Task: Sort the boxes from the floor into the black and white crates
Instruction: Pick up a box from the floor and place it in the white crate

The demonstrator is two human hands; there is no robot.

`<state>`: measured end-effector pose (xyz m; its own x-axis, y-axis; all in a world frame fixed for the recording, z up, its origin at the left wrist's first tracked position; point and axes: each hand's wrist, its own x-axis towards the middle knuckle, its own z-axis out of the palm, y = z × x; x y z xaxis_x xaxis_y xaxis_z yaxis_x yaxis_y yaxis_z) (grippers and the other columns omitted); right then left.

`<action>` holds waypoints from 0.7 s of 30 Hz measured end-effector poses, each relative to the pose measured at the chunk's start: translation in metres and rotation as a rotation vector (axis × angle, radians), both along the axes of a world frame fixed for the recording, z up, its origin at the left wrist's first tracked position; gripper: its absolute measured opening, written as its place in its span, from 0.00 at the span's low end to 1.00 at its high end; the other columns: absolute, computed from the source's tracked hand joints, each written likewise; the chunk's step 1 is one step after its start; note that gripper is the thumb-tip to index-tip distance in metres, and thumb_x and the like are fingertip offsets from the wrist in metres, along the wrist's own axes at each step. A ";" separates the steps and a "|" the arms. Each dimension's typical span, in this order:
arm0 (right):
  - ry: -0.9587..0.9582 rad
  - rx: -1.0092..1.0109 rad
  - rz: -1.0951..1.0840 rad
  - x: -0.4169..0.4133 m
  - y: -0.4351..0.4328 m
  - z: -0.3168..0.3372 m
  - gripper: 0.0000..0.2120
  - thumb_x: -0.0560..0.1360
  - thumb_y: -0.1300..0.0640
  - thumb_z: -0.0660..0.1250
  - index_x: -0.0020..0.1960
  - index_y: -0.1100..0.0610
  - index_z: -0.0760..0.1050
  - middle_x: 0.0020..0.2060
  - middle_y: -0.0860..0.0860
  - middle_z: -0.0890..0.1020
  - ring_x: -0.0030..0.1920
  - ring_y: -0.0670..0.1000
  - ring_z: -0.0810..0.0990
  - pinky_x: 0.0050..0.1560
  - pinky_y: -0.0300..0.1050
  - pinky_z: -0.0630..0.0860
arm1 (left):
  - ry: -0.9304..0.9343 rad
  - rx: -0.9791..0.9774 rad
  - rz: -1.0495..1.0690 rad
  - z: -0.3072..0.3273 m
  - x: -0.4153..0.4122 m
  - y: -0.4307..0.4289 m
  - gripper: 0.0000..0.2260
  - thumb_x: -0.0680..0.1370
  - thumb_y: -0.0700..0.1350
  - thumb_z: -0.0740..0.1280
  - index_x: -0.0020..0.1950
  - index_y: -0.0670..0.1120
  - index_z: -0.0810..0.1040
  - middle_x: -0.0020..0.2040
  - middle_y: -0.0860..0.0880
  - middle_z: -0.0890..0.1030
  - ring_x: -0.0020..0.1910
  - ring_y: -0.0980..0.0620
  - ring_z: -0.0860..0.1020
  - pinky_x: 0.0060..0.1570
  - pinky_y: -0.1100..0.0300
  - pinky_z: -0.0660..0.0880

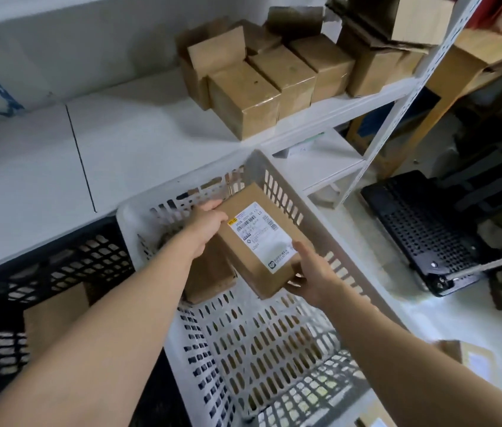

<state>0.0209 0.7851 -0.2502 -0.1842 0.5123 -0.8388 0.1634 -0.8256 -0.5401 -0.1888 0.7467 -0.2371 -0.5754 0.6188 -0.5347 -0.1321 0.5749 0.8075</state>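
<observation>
White shelf (157,140) runs across the far side, a cluster of plain cardboard boxes (274,78) stacked at its right end. White crate (274,343) sits centre, slotted walls, rim against the shelf edge. Black crate (58,272) touches it on the left; a brown box (55,315) lies inside, partly hidden by the left forearm. Another black crate (422,229) sits far right on the floor, tilted. A labelled box (471,359) lies on the floor near right, blurred.

Inside the white crate: one brown box (209,275) at the far left, mostly covered by the held one.

Held box (259,238): flat brown carton, white shipping label facing up, tilted, over the far half of the white crate, just above the box already inside.

Left hand (203,226): closed around the carton's far-left corner, thumb on top, fingers under, out of sight.

Right hand (311,272): closed on the near-right corner, thumb on the top face beside the label, fingers curled beneath.

Carton sits between the two hands, gripped at opposite corners.
</observation>
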 end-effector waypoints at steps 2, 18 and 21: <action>0.005 -0.034 -0.009 -0.005 0.007 -0.015 0.13 0.76 0.48 0.64 0.52 0.58 0.74 0.39 0.55 0.76 0.44 0.55 0.75 0.49 0.51 0.77 | 0.035 -0.028 -0.047 -0.016 -0.006 0.009 0.22 0.74 0.38 0.66 0.68 0.49 0.72 0.58 0.48 0.78 0.43 0.57 0.75 0.35 0.64 0.67; 0.084 -0.142 -0.180 -0.043 0.027 -0.112 0.13 0.77 0.54 0.64 0.60 0.58 0.73 0.53 0.54 0.79 0.56 0.53 0.76 0.54 0.47 0.72 | 0.218 -0.206 -0.297 -0.105 -0.042 0.055 0.31 0.75 0.33 0.62 0.76 0.50 0.62 0.74 0.47 0.64 0.61 0.53 0.70 0.51 0.69 0.67; 0.082 -0.158 -0.163 -0.044 0.030 -0.117 0.12 0.77 0.54 0.64 0.59 0.58 0.74 0.50 0.54 0.79 0.52 0.52 0.76 0.52 0.46 0.72 | 0.266 -0.221 -0.325 -0.114 -0.043 0.055 0.31 0.75 0.32 0.59 0.76 0.50 0.60 0.76 0.48 0.60 0.73 0.47 0.62 0.63 0.64 0.60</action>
